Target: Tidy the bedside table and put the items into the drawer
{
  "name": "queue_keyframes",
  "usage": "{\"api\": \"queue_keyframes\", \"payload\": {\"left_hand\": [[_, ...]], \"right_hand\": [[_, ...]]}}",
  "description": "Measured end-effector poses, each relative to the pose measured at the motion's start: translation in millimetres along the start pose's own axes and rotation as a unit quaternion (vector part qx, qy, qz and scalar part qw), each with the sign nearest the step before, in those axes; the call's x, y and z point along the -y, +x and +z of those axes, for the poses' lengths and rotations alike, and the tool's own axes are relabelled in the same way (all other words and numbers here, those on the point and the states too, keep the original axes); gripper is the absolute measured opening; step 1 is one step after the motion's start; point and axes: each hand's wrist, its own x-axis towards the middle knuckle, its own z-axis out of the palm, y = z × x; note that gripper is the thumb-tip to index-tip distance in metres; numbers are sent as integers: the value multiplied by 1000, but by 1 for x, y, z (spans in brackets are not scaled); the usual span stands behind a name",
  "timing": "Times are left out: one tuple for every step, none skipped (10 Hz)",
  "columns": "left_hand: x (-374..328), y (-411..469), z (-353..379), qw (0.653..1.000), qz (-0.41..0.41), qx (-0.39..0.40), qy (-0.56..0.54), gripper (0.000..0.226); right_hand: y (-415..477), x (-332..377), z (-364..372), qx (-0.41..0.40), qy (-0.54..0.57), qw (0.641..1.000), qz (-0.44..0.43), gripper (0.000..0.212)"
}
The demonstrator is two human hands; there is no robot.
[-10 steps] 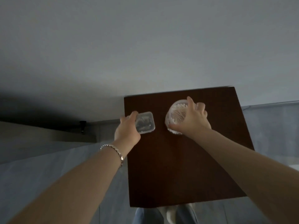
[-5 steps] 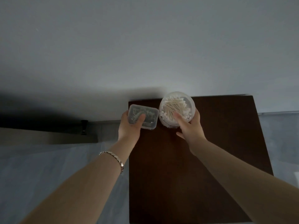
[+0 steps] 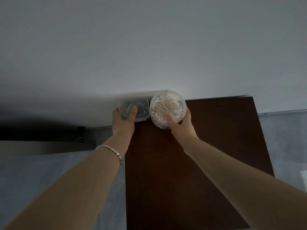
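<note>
My left hand point(image 3: 123, 122) grips a small clear rectangular box point(image 3: 141, 107) with dark small items inside, thumb on its lid. My right hand point(image 3: 180, 125) holds a round clear tub of cotton swabs point(image 3: 167, 107), thumb on top and fingers round its right side. Both containers are lifted, side by side and touching, above the far left part of the dark brown bedside table point(image 3: 216, 146). No drawer is in view.
A pale wall point(image 3: 149, 47) fills the upper half of the view. Grey floor point(image 3: 41, 180) lies left and right of the table. A low dark ledge with a small dark fitting point(image 3: 81, 133) runs along the left.
Both hands have lifted their containers off the table top and brought them up and together. The view has shifted, so the table sits lower and further right in the frame.
</note>
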Motion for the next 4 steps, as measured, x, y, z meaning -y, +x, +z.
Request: {"api": "queue_keyframes", "payload": {"left_hand": [[-11,-4,-10,998,-63,11,28,84],[-27,-31,-28,994,-88,-1,68,86],[-38,-58,-40,978,-110,72,162,50],[-67,-118,-62,954,-125,174,208,18]], "right_hand": [[-10,3,-9,34,-42,996,66,94],[-38,10,-24,60,-110,987,97,74],[-61,15,-38,131,-232,958,105,44],[-112,40,-62,190,-348,910,119,36]]}}
